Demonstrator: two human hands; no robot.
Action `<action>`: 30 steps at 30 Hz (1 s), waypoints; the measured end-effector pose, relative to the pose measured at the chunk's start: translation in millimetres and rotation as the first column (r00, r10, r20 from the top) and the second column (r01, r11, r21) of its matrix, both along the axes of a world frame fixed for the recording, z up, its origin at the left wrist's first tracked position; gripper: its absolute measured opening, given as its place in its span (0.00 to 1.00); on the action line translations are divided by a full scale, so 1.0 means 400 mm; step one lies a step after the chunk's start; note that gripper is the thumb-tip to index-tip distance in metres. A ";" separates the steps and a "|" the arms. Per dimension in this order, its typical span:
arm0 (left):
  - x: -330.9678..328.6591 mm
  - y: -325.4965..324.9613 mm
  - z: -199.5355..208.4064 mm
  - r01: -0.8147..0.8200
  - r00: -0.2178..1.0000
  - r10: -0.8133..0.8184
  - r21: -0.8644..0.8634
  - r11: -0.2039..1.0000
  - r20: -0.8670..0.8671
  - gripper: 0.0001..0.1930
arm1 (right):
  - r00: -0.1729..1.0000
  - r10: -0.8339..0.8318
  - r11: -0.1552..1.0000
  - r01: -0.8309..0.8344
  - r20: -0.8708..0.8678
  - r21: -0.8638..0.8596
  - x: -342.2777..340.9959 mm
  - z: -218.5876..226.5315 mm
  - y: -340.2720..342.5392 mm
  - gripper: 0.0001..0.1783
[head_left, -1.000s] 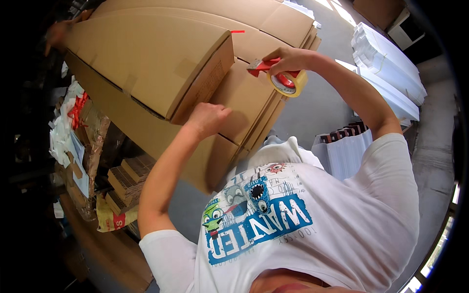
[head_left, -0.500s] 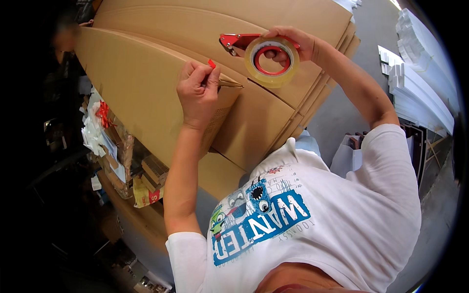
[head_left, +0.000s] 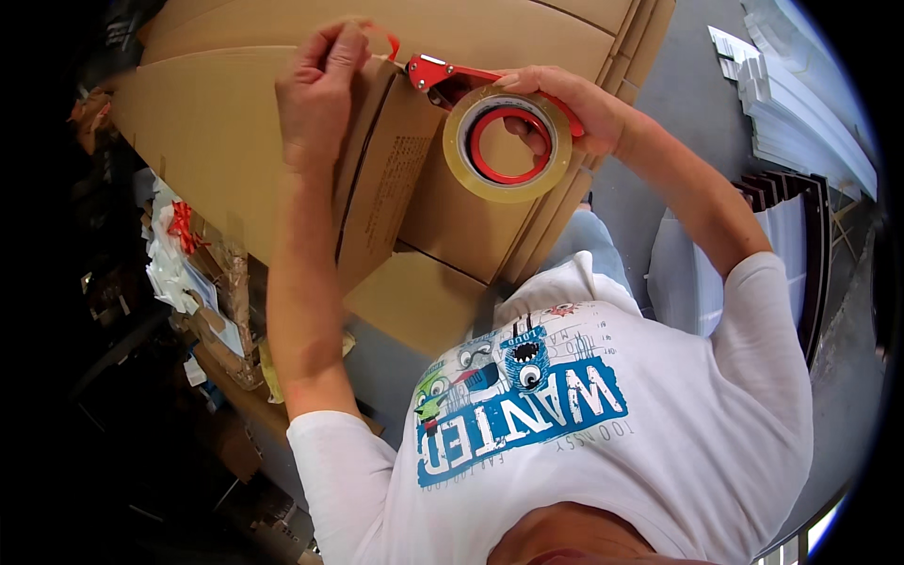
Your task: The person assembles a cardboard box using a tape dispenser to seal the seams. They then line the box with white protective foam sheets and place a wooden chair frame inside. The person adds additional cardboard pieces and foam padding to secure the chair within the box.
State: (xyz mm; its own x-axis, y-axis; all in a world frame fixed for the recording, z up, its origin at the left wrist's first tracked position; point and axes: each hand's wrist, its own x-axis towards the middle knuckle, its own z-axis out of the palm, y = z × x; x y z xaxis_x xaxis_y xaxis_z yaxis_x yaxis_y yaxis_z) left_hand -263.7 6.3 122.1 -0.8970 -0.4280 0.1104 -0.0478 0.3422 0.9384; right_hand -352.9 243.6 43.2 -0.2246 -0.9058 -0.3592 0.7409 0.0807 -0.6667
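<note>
My left hand [head_left: 318, 89] is closed in a pinch over the upper edge of a brown cardboard box [head_left: 391, 184]. From its fingertips a thin red strip [head_left: 386, 40] curves toward the box's near corner; what else the fingers hold is hidden. My right hand [head_left: 579, 104] grips a red hand-held tape dispenser [head_left: 433, 72], with fingers inside the ring of its roll of clear yellowish packing tape [head_left: 460, 155]. The dispenser's head is beside the box corner, close to the strip; I cannot tell whether they touch.
Stacked flat cardboard [head_left: 527, 33] lies beyond and under the box, and a cardboard flap [head_left: 419, 297] sticks out near my body. White foam-like strips [head_left: 786, 113] are piled at the right. Red string [head_left: 184, 226] and scraps lie at the left.
My left hand has moved left and away with the red strip, more of which now shows. The dispenser has come to the box corner. The box's printed end is now more visible.
</note>
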 end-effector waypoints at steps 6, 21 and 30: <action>0.402 -0.080 0.019 0.232 0.973 -0.173 -0.713 0.662 0.156 0.30 | 0.918 -0.375 0.922 0.383 -0.132 0.046 0.206 0.026 -0.049 0.29; 0.570 -0.089 0.001 0.390 0.914 -0.028 -0.894 -0.219 0.406 0.51 | 0.915 0.060 0.989 -0.109 -0.400 -0.102 0.743 0.032 -0.289 0.27; 0.746 -0.151 -0.047 -0.288 0.824 0.540 -0.693 0.661 0.173 0.30 | 0.374 0.247 0.862 -0.507 -0.894 0.026 0.470 0.059 -0.037 0.35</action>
